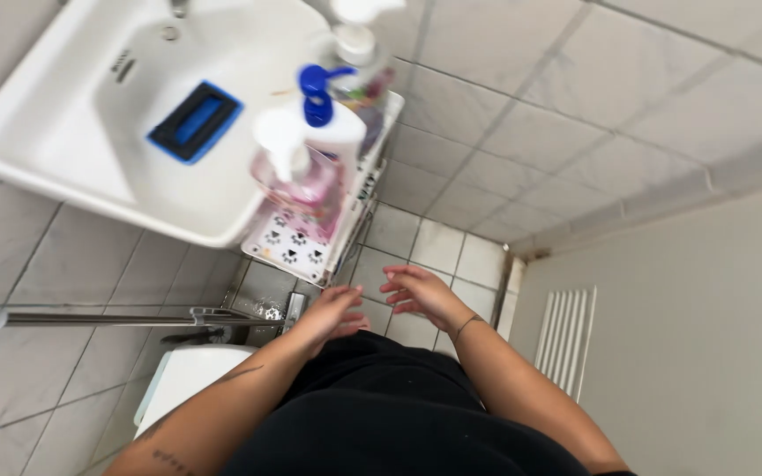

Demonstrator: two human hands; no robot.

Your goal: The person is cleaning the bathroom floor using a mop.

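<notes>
Here, both hands hang open and empty in front of the person's dark clothing: the left hand [332,310] has its fingers loosely spread and slightly blurred, gripping nothing, and the right hand [418,291] just beside it is likewise open, fingers extended, with a thin band at the wrist. The two hands are close together without clearly touching. Just beyond them stands a narrow white rack [356,204] pressed against the side of a white sink [55,132]. On the rack sit a white pump bottle with a blue head [317,106], a clear pinkish container [309,181] and, lower down, a white patterned pack [293,242]; its contents cannot be made out. In the sink basin lies a blue-and-black scrubbing brush [194,122]. A metal handle [116,317] runs across the tiled floor, near a white bin lid [189,375].
</notes>
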